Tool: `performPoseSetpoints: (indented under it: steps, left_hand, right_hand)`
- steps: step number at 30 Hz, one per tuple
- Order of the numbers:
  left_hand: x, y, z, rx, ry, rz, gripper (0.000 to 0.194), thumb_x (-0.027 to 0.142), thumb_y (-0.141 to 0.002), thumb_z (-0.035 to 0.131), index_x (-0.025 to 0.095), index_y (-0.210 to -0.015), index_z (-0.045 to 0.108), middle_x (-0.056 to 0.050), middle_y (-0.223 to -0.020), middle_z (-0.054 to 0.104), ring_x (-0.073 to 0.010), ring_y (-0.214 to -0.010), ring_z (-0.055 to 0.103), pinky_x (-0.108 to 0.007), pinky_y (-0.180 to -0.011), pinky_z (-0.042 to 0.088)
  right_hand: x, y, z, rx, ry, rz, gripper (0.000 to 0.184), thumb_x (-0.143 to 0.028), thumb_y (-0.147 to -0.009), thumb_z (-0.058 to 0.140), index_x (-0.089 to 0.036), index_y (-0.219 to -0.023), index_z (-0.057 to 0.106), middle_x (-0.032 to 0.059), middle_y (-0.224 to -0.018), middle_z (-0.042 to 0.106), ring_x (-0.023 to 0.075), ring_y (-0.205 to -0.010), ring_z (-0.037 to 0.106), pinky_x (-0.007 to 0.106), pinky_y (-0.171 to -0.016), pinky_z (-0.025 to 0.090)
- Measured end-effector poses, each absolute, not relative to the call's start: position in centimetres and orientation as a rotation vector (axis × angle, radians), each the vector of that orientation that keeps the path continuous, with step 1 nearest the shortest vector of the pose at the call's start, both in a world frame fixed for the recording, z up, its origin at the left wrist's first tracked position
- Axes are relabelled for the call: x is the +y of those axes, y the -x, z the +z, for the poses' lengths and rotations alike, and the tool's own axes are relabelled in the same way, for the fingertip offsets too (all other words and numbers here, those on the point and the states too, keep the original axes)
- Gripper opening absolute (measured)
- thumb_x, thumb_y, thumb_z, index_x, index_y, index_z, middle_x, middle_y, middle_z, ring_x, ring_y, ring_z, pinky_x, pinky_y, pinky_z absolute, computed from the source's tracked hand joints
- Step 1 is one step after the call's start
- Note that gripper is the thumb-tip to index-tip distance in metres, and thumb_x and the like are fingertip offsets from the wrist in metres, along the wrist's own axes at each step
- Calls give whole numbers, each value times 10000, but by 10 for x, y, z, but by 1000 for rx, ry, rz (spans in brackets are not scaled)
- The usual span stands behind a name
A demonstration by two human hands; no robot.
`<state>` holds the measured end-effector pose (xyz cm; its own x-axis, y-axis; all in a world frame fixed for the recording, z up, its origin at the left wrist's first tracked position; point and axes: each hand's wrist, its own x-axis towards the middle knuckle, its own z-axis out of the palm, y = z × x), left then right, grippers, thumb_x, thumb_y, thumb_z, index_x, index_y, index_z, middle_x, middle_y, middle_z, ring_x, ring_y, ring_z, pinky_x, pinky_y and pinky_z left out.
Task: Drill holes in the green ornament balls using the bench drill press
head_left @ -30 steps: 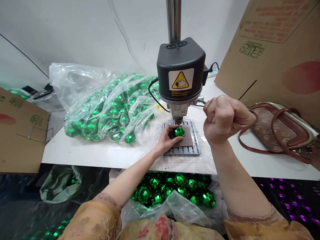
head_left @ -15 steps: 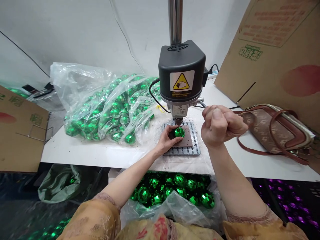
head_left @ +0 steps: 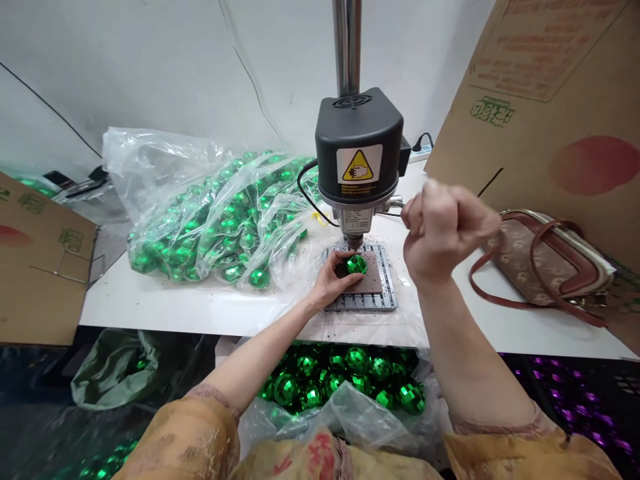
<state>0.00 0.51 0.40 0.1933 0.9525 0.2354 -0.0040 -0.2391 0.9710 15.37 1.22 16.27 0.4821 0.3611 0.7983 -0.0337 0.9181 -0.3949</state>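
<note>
My left hand (head_left: 336, 279) grips a shiny green faceted ball (head_left: 356, 265) between thumb and fingers. The ball rests on a brown square pad (head_left: 373, 277) over the slotted grey base plate (head_left: 389, 293) of a small drill press (head_left: 357, 150). Directly above the ball is the chuck (head_left: 355, 243); whether the bit touches the ball I cannot tell. My right hand (head_left: 443, 230), slightly blurred, is closed around the feed lever (head_left: 396, 205) at the side of the press.
A clear plastic bag (head_left: 220, 213) full of green balls lies left on the white table (head_left: 165, 303). Below the table edge sit more green balls (head_left: 350, 380). A handbag (head_left: 555, 257) and a cardboard box (head_left: 530, 133) stand to the right. Dark shavings litter the base.
My right hand has risen a little with the lever. My left hand still holds the ball on the pad. The view has shifted slightly.
</note>
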Motion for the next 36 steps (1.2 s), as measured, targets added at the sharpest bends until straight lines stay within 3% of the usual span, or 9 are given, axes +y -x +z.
performPoseSetpoints:
  steps: [7, 13, 16, 20, 23, 26, 29, 33, 36]
  left_hand:
    - [-26, 22, 32, 1202, -1597, 1262, 475, 433, -727, 849, 196, -1060, 607, -62, -1018, 674, -193, -930, 632, -324, -856, 494]
    - [-113, 64, 62, 968, -2117, 376, 469, 522, -820, 745, 199, -1141, 631, -91, -1071, 669, -225, -933, 644, -315, -802, 506]
    - [-135, 71, 58, 827, -2268, 243, 459, 518, -901, 649, 201, -1230, 606, -120, -1139, 674, -245, -979, 667, -323, -821, 517]
    - [-94, 81, 48, 1092, -2283, 645, 259, 386, -991, 532, 221, -1174, 613, -94, -1077, 697, -220, -995, 670, -322, -875, 518]
    - [-28, 91, 46, 1437, -2382, 852, 209, 247, -984, 484, 219, -1123, 637, -107, -1045, 679, -242, -993, 645, -364, -876, 513]
    - [28, 94, 47, 2000, -2452, 322, 286, 90, -902, 485, 151, -1119, 661, -179, -1139, 639, -320, -1118, 593, -424, -888, 495]
    - [55, 91, 49, 2239, -2383, -106, 337, 28, -845, 488, 95, -1122, 668, -237, -1238, 590, -386, -1216, 526, -484, -916, 472]
    - [62, 92, 54, 2160, -2429, -146, 317, 14, -828, 495, 91, -1054, 703, -235, -1238, 577, -398, -1235, 494, -494, -951, 439]
    - [55, 94, 63, 2047, -2486, -80, 339, 82, -867, 521, 132, -1164, 677, -195, -1240, 577, -341, -1173, 532, -446, -940, 450]
  right_hand:
    - [24, -155, 204, -1034, 483, 392, 515, -354, -867, 665, -212, -532, 301, -88, -423, 294, 15, -360, 254, 236, -382, 197]
    - [28, -153, 200, -996, 446, 350, 526, -432, -794, 717, -221, -531, 312, -96, -406, 302, 15, -346, 283, 226, -369, 195]
    - [29, -153, 200, -981, 401, 351, 515, -391, -792, 729, -224, -516, 327, -90, -396, 305, 25, -332, 280, 238, -353, 178]
    - [29, -153, 200, -994, 359, 338, 502, -308, -831, 706, -216, -499, 342, -79, -392, 331, 27, -330, 284, 243, -355, 181]
    - [27, -153, 198, -996, 354, 352, 462, -225, -867, 649, -202, -513, 353, -77, -408, 341, 20, -346, 288, 232, -373, 194]
    - [23, -153, 197, -1022, 380, 360, 445, -193, -897, 591, -189, -527, 343, -80, -425, 342, 3, -363, 309, 206, -395, 216]
    - [21, -153, 197, -1045, 398, 350, 462, -225, -914, 569, -180, -535, 309, -85, -431, 332, -13, -374, 321, 189, -407, 216]
    - [20, -153, 197, -1043, 404, 350, 460, -231, -916, 568, -173, -539, 311, -83, -441, 336, -13, -393, 321, 195, -420, 220]
    - [21, -153, 196, -1034, 401, 356, 466, -234, -913, 581, -173, -537, 312, -83, -445, 335, -7, -393, 326, 196, -420, 226]
